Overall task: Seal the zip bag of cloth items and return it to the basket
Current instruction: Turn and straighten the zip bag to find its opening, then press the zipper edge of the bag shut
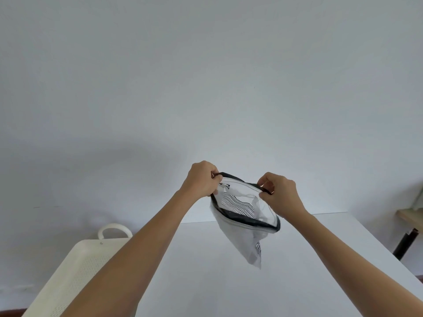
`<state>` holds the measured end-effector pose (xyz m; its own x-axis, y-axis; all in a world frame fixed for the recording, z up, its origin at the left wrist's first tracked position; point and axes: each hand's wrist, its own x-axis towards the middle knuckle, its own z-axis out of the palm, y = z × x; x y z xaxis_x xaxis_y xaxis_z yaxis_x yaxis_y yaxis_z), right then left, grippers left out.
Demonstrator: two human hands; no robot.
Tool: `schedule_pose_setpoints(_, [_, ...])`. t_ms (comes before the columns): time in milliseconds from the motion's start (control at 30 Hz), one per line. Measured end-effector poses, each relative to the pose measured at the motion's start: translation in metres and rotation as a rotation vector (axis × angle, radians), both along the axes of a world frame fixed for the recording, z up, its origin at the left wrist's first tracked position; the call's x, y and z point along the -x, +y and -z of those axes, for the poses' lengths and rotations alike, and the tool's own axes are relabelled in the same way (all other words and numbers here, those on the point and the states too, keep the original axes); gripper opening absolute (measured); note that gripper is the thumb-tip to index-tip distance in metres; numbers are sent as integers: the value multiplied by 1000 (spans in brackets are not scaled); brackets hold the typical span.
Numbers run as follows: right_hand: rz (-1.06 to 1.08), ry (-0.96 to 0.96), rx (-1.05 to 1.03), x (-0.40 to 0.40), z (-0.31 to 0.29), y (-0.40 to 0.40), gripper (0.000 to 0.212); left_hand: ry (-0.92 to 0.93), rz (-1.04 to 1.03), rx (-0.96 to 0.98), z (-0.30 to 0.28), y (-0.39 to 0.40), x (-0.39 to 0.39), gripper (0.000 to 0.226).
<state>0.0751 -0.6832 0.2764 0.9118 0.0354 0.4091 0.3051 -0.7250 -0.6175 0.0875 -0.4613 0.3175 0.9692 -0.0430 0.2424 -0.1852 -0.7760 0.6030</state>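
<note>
Your left hand (202, 179) and right hand (280, 191) each pinch a top corner of the zip bag (242, 216), mouth gaping, held above the table (206, 282); basket (75, 275) sits left.

The zip bag (242, 216) is hanging at the centre of the frame, above the table (229, 282) and in front of the wall (206, 76). The left hand (202, 179) is pinching its upper left corner, the right hand (280, 191) its upper right. Cloth items (239, 203) are sitting inside it. The basket (75, 275) is lying at lower left, left of the table, partly behind the left forearm. Another table (409, 217) is standing at the right edge.
</note>
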Motion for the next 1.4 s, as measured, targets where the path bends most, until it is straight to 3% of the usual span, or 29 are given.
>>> schedule_pose_setpoints(133, [-56,-128,-65,12,-1,4,5,69,-74,116,-3,-2,-9,19])
schedule_pose_setpoints(233, [-212,-115,-64,25,-5,16,20,125,-91,228,-8,-8,-10,11])
schedule_pose_setpoints(367, [-301,-87,111,30,0,33,36,179,-107,362,-8,-7,-10,9])
schedule_pose_setpoints(500, [-281,-95,-18,27,2,25,29,136,-68,471,1,3,-12,43])
schedule_pose_setpoints(600, [-236,-84,-137,21,-5,13,25,-18,-83,453,12,18,-13,50])
schedule_pose_setpoints(700, [-254,-45,-268,14,-12,3,28,45,29,377,33,28,-10,31])
schedule_pose_setpoints(800, [-355,-6,-377,11,-17,-3,31,114,110,304,52,30,-9,37])
schedule_pose_setpoints(967, [-461,38,-446,7,-18,-12,19,121,194,370,59,20,-7,12])
schedule_pose_setpoints(1100, [-414,87,-532,8,-20,-21,7,41,183,429,58,12,-6,11])
schedule_pose_setpoints(1133, [-388,107,-566,7,-22,-23,14,12,186,425,57,10,-6,12])
schedule_pose_setpoints(1233, [-283,130,-553,2,-29,-26,26,-30,232,382,53,1,-5,12])
schedule_pose_setpoints(1400, [-196,155,-451,-3,-36,-27,21,-68,269,294,50,-11,-5,13])
